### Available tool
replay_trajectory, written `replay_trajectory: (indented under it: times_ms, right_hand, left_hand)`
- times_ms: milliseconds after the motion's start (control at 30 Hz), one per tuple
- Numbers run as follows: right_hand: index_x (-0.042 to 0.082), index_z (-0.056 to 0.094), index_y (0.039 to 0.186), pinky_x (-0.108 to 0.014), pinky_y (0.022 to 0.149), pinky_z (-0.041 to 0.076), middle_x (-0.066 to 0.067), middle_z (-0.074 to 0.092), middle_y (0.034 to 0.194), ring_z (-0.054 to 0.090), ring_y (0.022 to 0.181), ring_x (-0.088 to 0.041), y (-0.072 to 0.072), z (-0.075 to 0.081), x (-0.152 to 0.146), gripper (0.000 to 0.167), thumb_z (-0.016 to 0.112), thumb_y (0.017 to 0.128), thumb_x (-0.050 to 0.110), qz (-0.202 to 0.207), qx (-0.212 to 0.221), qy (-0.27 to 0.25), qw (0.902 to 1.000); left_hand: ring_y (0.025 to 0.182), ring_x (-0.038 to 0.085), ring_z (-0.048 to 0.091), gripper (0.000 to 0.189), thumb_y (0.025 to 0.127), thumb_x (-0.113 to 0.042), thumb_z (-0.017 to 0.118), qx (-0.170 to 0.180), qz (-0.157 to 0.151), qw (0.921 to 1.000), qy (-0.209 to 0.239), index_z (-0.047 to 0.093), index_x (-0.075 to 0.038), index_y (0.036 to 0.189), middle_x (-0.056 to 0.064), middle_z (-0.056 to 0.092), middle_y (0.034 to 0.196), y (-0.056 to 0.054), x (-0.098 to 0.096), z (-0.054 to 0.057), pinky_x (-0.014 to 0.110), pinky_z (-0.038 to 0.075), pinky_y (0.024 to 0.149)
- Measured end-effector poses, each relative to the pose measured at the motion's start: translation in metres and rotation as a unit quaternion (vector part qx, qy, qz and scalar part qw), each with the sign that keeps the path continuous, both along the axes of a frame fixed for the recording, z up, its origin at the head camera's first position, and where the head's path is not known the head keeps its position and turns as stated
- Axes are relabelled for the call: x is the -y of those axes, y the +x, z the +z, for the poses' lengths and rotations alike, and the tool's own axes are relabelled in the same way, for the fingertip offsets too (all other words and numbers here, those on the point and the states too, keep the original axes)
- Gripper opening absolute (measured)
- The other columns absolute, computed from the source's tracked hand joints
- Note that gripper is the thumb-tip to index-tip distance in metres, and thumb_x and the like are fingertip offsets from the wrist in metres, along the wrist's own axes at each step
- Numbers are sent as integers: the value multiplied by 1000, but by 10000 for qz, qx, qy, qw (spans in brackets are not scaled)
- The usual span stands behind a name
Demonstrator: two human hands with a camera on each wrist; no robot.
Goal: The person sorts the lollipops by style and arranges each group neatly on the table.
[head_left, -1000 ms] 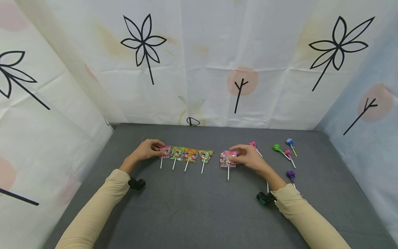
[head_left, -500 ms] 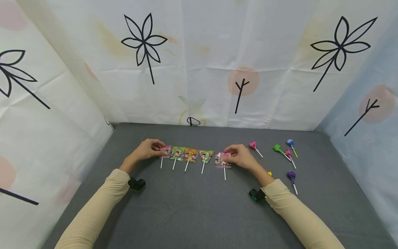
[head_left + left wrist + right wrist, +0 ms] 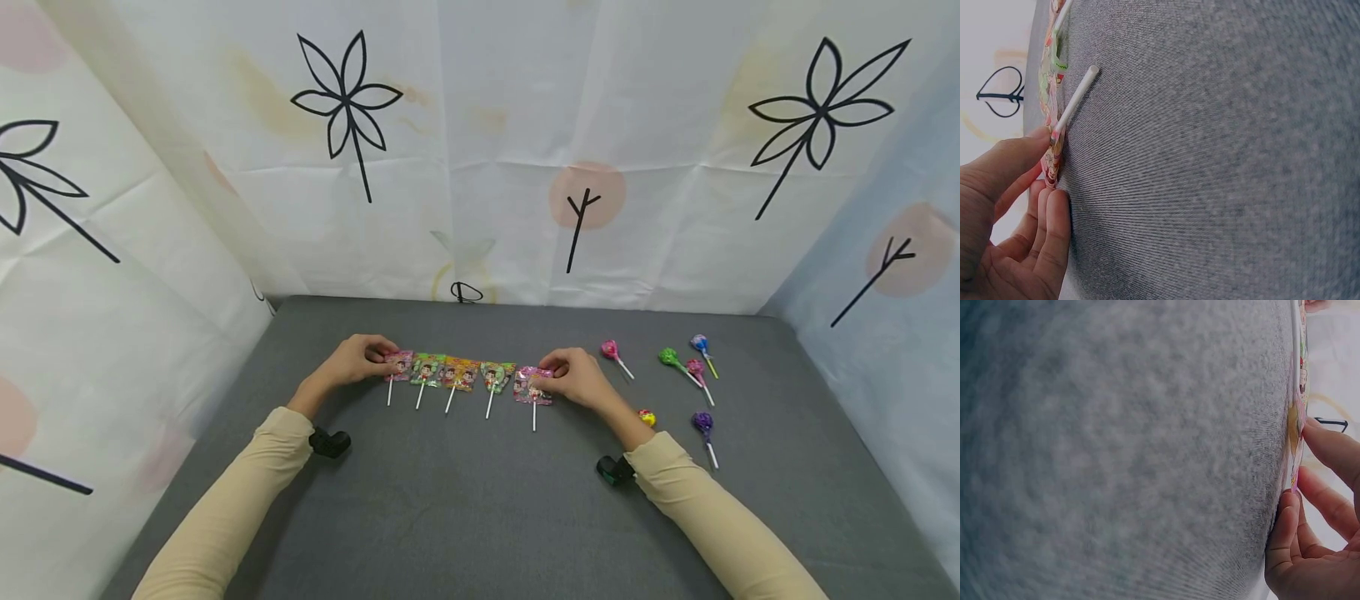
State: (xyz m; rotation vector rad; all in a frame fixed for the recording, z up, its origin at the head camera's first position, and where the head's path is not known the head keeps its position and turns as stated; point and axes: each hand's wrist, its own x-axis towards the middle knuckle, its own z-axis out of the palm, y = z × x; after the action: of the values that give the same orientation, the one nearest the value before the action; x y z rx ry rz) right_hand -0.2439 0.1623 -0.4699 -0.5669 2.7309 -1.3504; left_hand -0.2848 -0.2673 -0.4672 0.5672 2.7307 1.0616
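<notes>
Fifth flat lollipop (image 3: pixel 532 386) now beside four others, each hand's grip pinching an end one.

Both arms in beige sleeves are reaching forward toward twelve o'clock, the left hand (image 3: pixel 358 360) curling its fingertips (image 3: pixel 1047 212) together at eleven o'clock and the right hand (image 3: pixel 576 377) pinching with bent fingers (image 3: pixel 1329 447) at one o'clock.

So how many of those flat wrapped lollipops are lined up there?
5, in one row across the grey mat: pink one under the left hand, green, orange, green, and pink held by the right hand.
</notes>
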Motion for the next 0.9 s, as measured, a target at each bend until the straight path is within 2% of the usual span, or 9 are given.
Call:
replay_trajectory:
  times_ms: [367,533,733,900]
  right_hand:
    - [-5,74,106,-38,76,51,-14,71,100,64,87,-27,-1,-1,1,31,85,85,14,34,34,45,10000]
    - [-6,73,109,-37,75,50,-16,70,102,63,88,-26,-1,2,-7,31,84,87,14,8,85,-159,9998]
    - [-8,69,116,-37,78,51,-19,69,109,64,96,-31,-2,17,-31,33,78,92,12,-7,66,-463,9989]
    - [-9,66,120,-31,82,52,-22,68,114,65,102,-38,2,30,-53,34,74,96,13,3,117,-693,9975]
  left_hand:
    - [101,32,67,38,89,-18,82,-3,-17,10000,0,70,2,119,15,68,109,0,0,0,49,51,86]
    - [101,32,67,38,89,-18,82,-5,-20,10000,4,70,2,119,15,68,109,1,-1,0,49,51,86]
    - [99,31,67,38,88,-19,83,-7,-8,10000,-13,71,2,118,14,68,108,0,0,0,49,51,86]
    - [100,31,66,39,88,-20,83,-5,-33,10000,-21,71,1,118,14,68,108,-1,1,0,50,51,87]
